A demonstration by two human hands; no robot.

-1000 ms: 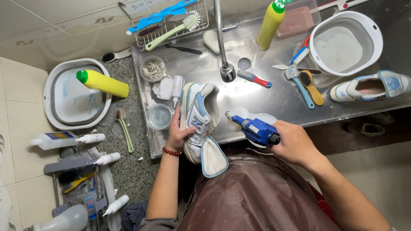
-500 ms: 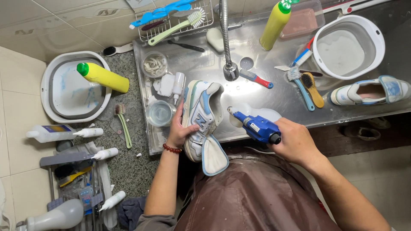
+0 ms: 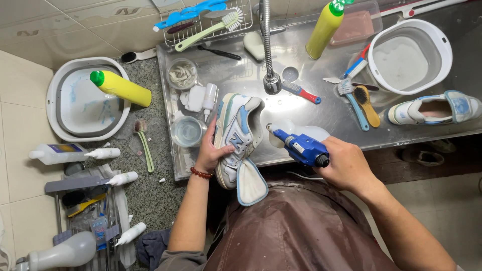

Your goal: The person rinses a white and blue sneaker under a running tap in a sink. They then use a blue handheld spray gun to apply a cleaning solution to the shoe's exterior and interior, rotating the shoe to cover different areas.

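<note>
Little has shifted since earlier: at frame centre, the sneaker [image 3: 236, 138] is still gripped by the left hand [image 3: 212, 150], the blue power tool [image 3: 303, 148] clasped in the right hand [image 3: 346, 165].

Cream tiled wall [image 3: 75, 30] and floor [image 3: 20, 130], speckled stone counter [image 3: 155, 195], steel sink top [image 3: 321, 110] under bright glare.

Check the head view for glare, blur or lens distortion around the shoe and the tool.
Head view: a bright glare patch on the wet steel sink beside the shoe; shoe, blue tool and both hands sharp; tile lines bow at the left edge, a wide-angle effect.
</note>
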